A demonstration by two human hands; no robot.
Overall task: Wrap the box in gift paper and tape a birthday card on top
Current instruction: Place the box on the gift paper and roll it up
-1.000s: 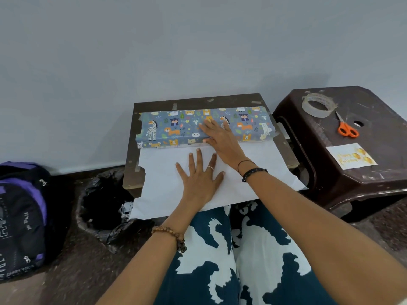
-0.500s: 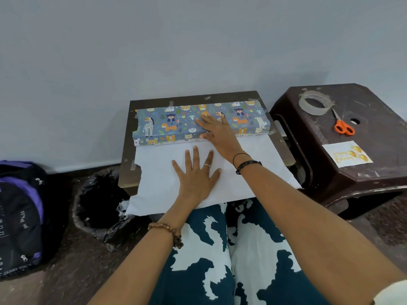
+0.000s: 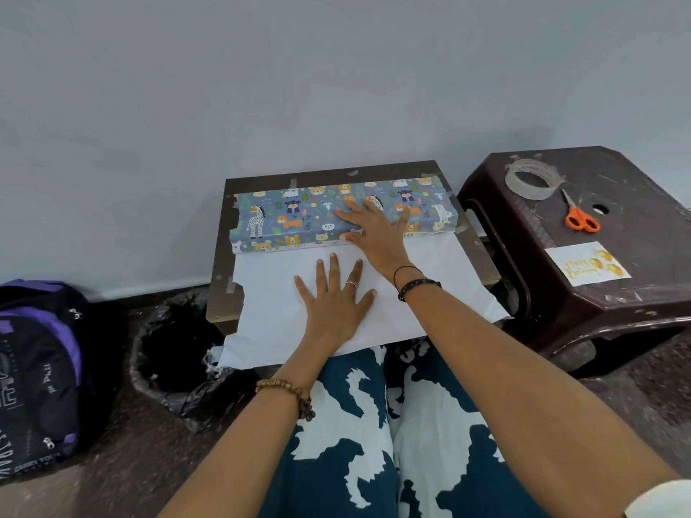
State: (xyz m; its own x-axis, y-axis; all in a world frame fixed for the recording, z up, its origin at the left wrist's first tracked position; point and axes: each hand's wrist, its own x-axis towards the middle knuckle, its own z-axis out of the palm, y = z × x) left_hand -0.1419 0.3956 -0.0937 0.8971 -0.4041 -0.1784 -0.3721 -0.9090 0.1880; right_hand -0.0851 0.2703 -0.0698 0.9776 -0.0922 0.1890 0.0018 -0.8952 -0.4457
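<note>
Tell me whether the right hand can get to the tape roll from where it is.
Probably yes: the right hand lies flat on the wrapped box, holding nothing, and the tape roll sits uncovered on the stool to its right.

Both forearms are bare, and the left hand (image 3: pixel 334 300) wears a thin ring on one finger, with a brown wooden bead bracelet (image 3: pixel 288 391) at that wrist. By the right hand (image 3: pixel 377 233) sit a dark beaded band (image 3: pixel 418 287) and a thin black cord (image 3: pixel 405 272). Below the hands are dark teal trousers (image 3: pixel 374 443) with white blotches, and what may be a white sleeve edge (image 3: pixel 660 499) shows at the right arm.
</note>
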